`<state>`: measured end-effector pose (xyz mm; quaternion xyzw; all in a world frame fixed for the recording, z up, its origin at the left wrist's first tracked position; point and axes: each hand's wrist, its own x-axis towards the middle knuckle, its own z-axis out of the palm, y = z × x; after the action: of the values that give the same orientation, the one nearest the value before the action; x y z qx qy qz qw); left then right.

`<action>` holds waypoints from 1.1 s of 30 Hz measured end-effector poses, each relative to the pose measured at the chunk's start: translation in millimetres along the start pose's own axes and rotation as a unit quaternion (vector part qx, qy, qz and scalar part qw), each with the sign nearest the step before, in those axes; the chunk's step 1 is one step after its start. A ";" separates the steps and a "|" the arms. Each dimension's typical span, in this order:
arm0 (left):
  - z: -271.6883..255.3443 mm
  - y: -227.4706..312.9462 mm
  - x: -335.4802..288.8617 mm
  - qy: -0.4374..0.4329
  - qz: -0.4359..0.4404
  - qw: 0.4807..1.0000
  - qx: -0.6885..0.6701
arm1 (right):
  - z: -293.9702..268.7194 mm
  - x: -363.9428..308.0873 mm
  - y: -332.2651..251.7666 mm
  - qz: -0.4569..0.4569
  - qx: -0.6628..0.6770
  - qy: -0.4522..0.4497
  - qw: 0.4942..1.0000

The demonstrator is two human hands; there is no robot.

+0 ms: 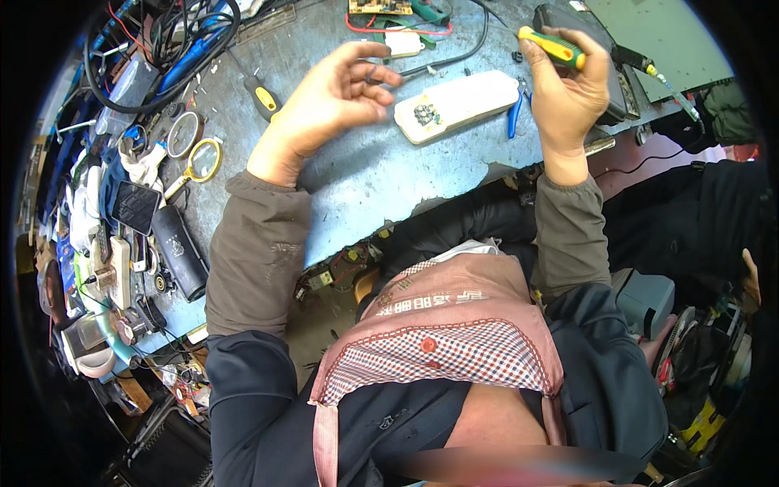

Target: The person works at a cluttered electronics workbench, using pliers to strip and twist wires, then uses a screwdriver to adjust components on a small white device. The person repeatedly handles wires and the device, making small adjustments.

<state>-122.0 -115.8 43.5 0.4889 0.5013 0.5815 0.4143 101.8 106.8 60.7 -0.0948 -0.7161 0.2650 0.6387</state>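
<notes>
My right hand is closed around the yellow-and-green handle of a screwdriver, raised over the table's right part; its thin shaft points toward the far left. My left hand hovers with fingers bent and apart, and nothing shows in it. Between the hands lies a long white plastic case, with a cluster of small dark metal bits on its left end. Blue-handled pliers rest by the case's right end. Behind the left hand runs a black cable.
Another screwdriver lies left of my left hand. A magnifying glass, a phone and a black cylinder crowd the left side. A small white box and a circuit board sit at the far edge.
</notes>
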 end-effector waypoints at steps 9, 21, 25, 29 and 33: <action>18.5 3.0 8.3 0.119 0.035 0.988 -0.094 | -23.3 -12.7 34.2 -0.056 -0.316 -0.113 0.940; 32.8 5.2 2.5 0.091 0.045 0.994 -0.047 | 47.0 -17.3 -50.0 -0.104 -0.058 -0.242 0.963; 38.8 3.8 -1.0 0.160 0.169 0.938 0.257 | 39.5 -32.3 -60.5 0.326 0.186 -0.280 0.884; 48.9 8.2 -2.9 0.160 0.230 0.909 0.308 | 27.7 -41.3 -62.3 0.462 0.303 -0.225 0.803; 48.4 6.5 -3.1 0.168 0.174 0.938 0.249 | 28.7 -42.9 -64.8 0.206 0.091 -0.201 0.953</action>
<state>-73.8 -111.2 50.4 0.5512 0.5993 0.5748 0.0817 94.4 24.4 54.8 -0.1263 -0.7673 0.4687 0.4191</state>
